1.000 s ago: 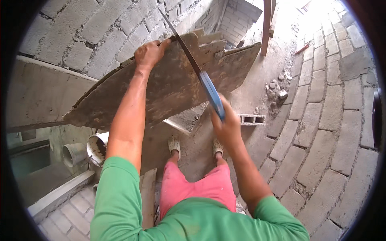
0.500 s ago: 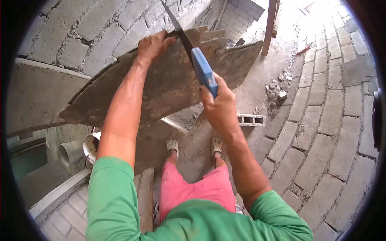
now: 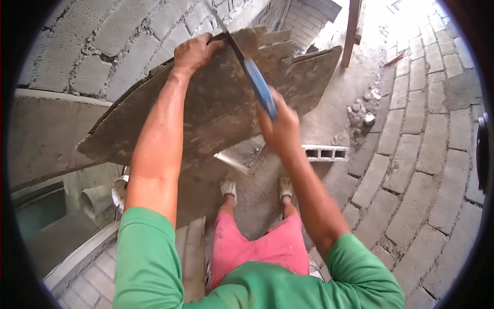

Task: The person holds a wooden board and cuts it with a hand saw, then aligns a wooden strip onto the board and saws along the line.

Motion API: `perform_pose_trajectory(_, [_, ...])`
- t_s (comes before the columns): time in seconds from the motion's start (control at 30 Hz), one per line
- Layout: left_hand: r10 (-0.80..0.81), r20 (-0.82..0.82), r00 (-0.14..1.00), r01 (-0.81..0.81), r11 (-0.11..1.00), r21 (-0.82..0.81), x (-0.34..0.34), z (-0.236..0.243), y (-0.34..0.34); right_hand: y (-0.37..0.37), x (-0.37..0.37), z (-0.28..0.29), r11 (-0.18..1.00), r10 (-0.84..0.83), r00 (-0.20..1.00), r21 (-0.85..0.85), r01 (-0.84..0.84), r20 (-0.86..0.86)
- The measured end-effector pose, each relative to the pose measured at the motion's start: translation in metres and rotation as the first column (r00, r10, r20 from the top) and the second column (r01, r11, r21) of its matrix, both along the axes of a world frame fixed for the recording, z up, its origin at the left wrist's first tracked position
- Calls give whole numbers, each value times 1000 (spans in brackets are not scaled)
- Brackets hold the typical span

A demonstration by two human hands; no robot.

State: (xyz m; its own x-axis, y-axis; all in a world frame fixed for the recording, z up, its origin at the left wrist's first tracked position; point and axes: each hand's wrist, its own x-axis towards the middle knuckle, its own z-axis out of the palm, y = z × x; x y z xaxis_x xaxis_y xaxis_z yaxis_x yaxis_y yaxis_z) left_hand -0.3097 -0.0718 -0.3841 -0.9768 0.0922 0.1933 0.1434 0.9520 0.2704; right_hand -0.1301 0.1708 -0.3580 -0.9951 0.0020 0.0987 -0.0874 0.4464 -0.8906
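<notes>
A worn, stained plywood sheet with a jagged, splintered far edge lies across in front of me. My left hand grips its far edge, fingers over the rim and thumb stretched toward the saw. In my right hand is the blue handle of a handsaw, slightly smeared by motion. The saw's blade slants up and left and crosses the plywood's far edge just right of my left hand. Part of the blade reaches beyond the sheet, in front of the block wall.
A grey block wall rises behind the sheet at left. Right of my feet lies a hollow concrete block, with rubble farther off. Another block wall runs along the right. White pipes and wooden planks are at lower left.
My right hand and the saw handle have shifted slightly, and the saw looks turned more edge-on. My left hand stays on the plywood edge. The whole view has moved a little.
</notes>
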Motion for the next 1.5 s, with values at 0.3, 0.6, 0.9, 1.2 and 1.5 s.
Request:
perform_pose_trajectory(0.3, [34,11,999,-34,999,-31,-3,3,22,-10,-37,-2,988,-79,995,137,71,59])
perform_pose_trajectory(0.6, [8,64,998,-8,1000,6,-1,6,-8,38,80,8,999,0,1000,46,1,-25])
perform_pose_trajectory(0.9, [-7,62,998,9,1000,-30,4,-4,0,-8,-4,-29,999,-18,1000,37,17,13])
perform_pose_trajectory(1.2, [-8,-118,993,12,999,32,20,4,36,8,-85,127,929,329,861,-295,-222,387])
perform_pose_trajectory(1.5, [50,249,967,-35,997,-65,-39,1,-3,117,166,105,974,-104,888,-135,182,448])
